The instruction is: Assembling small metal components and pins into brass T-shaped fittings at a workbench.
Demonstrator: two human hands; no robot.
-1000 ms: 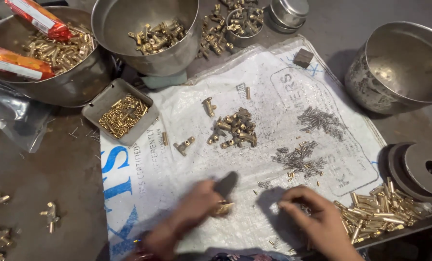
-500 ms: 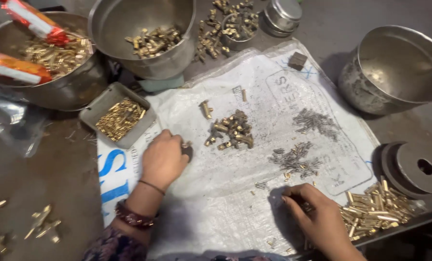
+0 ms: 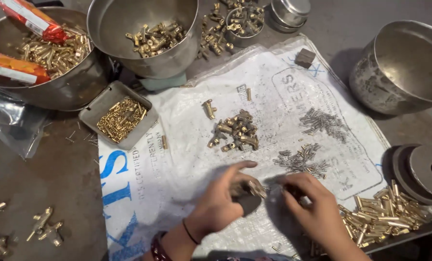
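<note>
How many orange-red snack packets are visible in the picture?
2. Both lie in the metal bowl at top left: one packet near its upper rim, the other packet lower left. None seems hidden.

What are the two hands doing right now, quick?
Left hand: closed on a small brass part, over a dark block.
Right hand: fingers pinched together near that part; what they hold cannot be told.

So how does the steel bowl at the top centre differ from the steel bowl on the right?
The top-centre bowl holds a heap of brass fittings; the right bowl looks empty. The top-centre bowl stands upright, while the right bowl tilts toward the white sack. Both are round, grey metal.
</note>
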